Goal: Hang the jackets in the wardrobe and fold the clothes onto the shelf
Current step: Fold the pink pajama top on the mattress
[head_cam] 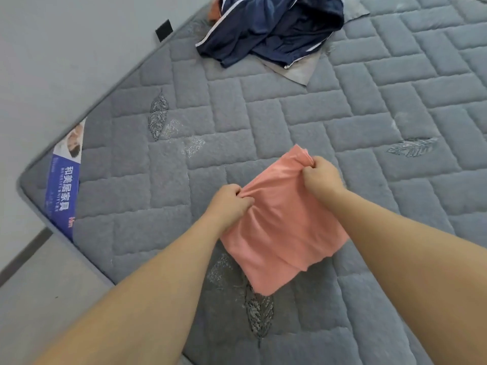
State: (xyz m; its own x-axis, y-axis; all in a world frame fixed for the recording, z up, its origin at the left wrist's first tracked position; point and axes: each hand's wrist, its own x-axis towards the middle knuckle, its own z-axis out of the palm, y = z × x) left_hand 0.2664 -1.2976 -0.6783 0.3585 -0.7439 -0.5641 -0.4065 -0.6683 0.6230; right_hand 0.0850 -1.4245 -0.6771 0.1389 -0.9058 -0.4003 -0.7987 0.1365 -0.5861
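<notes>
Pink garment [282,233], already folded into a small thick square, lies on the grey quilted mattress [369,106] and is held at its far edge by both hands. To the left of the left hand there is the mattress corner with a blue printed label [62,191], and beyond it the pale floor [52,48]. The left hand [229,204] pinches the far left corner of the garment, with fingers curled into a bunch of cloth. The right hand [320,177] pinches the far right corner in the same way, where several layers show at the edge. I judge the cloth as light, soft and limp, so it will sag and open if lifted by one corner only; better to hold it at two corners or support it from under. Far beyond the right hand, a crumpled navy jacket [274,27] with white stripes lies on a grey cloth [297,71]. No container is in view, and the wardrobe and shelf are not seen.
</notes>
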